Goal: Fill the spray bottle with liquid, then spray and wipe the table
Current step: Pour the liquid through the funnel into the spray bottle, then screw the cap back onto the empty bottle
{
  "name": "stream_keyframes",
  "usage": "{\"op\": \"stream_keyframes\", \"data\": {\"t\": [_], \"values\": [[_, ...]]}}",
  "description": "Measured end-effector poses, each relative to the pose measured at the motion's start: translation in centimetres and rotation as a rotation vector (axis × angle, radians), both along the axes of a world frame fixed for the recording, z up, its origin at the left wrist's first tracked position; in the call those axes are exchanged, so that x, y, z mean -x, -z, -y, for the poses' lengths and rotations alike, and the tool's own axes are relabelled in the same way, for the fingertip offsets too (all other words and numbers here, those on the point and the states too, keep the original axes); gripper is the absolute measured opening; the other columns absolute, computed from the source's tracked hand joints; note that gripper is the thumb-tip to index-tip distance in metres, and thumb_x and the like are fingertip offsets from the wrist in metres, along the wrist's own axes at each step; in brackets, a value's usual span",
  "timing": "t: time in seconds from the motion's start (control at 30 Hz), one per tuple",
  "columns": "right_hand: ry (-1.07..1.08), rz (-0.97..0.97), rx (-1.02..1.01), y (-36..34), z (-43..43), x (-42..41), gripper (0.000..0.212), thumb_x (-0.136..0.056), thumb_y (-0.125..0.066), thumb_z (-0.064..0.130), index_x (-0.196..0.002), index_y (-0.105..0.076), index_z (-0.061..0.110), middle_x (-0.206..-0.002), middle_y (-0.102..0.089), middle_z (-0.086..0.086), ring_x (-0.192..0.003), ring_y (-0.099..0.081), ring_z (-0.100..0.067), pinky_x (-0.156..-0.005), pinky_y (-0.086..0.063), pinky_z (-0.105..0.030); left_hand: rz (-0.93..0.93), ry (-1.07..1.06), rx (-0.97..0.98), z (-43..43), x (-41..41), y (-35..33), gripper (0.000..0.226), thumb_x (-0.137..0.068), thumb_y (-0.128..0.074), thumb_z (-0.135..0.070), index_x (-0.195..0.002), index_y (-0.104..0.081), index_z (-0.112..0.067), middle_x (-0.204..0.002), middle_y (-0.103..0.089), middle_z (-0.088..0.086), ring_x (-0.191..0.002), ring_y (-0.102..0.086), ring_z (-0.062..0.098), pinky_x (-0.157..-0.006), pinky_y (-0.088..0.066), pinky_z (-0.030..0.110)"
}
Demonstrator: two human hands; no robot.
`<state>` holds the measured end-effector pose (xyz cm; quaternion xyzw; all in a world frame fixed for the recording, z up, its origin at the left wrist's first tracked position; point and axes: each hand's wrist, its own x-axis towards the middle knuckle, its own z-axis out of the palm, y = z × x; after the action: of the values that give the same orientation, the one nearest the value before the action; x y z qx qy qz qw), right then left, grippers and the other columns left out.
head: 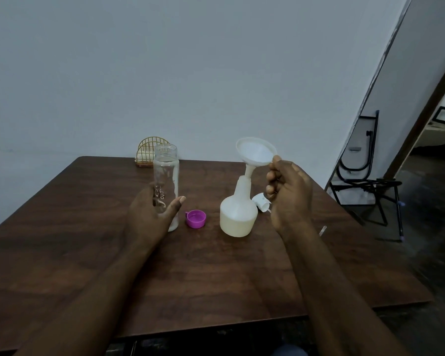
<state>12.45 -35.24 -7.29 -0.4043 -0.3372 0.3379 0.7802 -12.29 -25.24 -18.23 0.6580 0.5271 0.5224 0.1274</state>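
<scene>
The white spray bottle point(238, 217) stands mid-table, its lower part filled with pale liquid. A white funnel point(254, 152) sits tilted in its neck, and my right hand point(288, 194) pinches the funnel's near rim. To the left stands an uncapped clear glass bottle point(165, 170), almost empty. My left hand point(149, 214) is cupped loosely round its lower part, thumb straight across the front. A purple cap point(195, 218) lies upside down between the two bottles. Partly hidden behind my right hand lies the white spray head point(260, 201).
The brown wooden table point(216, 273) ends close to me and at the right. A gold wire napkin holder point(149, 152) stands at the far edge by the wall. Black folding frames point(365, 181) lean on the floor to the right.
</scene>
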Motion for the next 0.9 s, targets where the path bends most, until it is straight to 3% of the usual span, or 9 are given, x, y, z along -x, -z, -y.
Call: {"op": "stream_keyframes", "data": {"t": [0.2,0.4,0.47,0.57,0.73,0.9], "values": [[-0.019,0.080,-0.073,-0.9,-0.3,0.8,0.024,-0.099,-0.067,0.021,-0.076,-0.068,0.013,-0.062,-0.060,-0.001,-0.045,-0.045,-0.011,-0.042,-0.037,-0.020,-0.001,0.000,-0.019,0.2,0.1,-0.2,0.046,-0.080,-0.072,-0.073,-0.104,-0.056,-0.036,-0.087,-0.058,-0.023,-0.081,-0.055,-0.007,-0.064,-0.039,0.017],[0.006,0.133,-0.053,-0.2,-0.4,1.1,0.024,-0.101,-0.065,0.019,-0.078,-0.066,0.013,-0.062,-0.061,-0.001,-0.045,-0.046,-0.012,-0.042,-0.036,-0.022,0.008,-0.010,-0.022,0.4,0.2,-0.2,0.048,-0.079,-0.071,-0.073,-0.103,-0.056,-0.035,-0.086,-0.058,-0.023,-0.079,-0.055,-0.010,-0.063,-0.036,0.013],[0.031,0.304,-0.023,0.2,-0.5,1.3,0.024,-0.100,-0.066,0.023,-0.078,-0.065,0.014,-0.064,-0.064,-0.002,-0.045,-0.050,-0.014,-0.045,-0.039,-0.025,0.007,-0.011,-0.026,0.3,0.3,-0.2,0.049,-0.080,-0.073,-0.072,-0.104,-0.059,-0.031,-0.085,-0.059,-0.020,-0.078,-0.057,-0.004,-0.063,-0.039,0.017],[0.147,0.737,0.028,1.3,-1.0,2.4,0.019,-0.097,-0.071,0.031,-0.083,-0.067,0.018,-0.071,-0.072,0.002,-0.049,-0.063,-0.015,-0.052,-0.047,-0.025,-0.010,-0.051,-0.041,0.1,0.6,-0.2,0.059,-0.081,-0.077,-0.066,-0.113,-0.065,-0.018,-0.091,-0.064,-0.008,-0.086,-0.061,0.014,-0.071,-0.049,0.034],[0.387,1.348,-0.077,4.0,-1.7,4.1,0.009,-0.092,-0.074,0.018,-0.084,-0.070,0.015,-0.078,-0.071,0.005,-0.069,-0.065,-0.017,-0.062,-0.052,-0.037,-0.061,-0.170,-0.011,0.3,1.5,-0.5,0.062,-0.084,-0.076,-0.061,-0.114,-0.066,-0.008,-0.102,-0.068,0.009,-0.102,-0.061,0.034,-0.081,-0.054,0.049],[0.525,1.629,-0.056,7.1,-3.0,6.4,0.018,-0.079,-0.082,0.008,-0.077,-0.065,0.013,-0.069,-0.063,-0.003,-0.048,-0.056,-0.026,-0.046,-0.032,-0.026,-0.018,-0.168,0.028,0.5,1.6,-0.7,0.063,-0.084,-0.074,-0.064,-0.113,-0.065,-0.009,-0.102,-0.069,0.009,-0.102,-0.061,0.034,-0.081,-0.054,0.049]]}}
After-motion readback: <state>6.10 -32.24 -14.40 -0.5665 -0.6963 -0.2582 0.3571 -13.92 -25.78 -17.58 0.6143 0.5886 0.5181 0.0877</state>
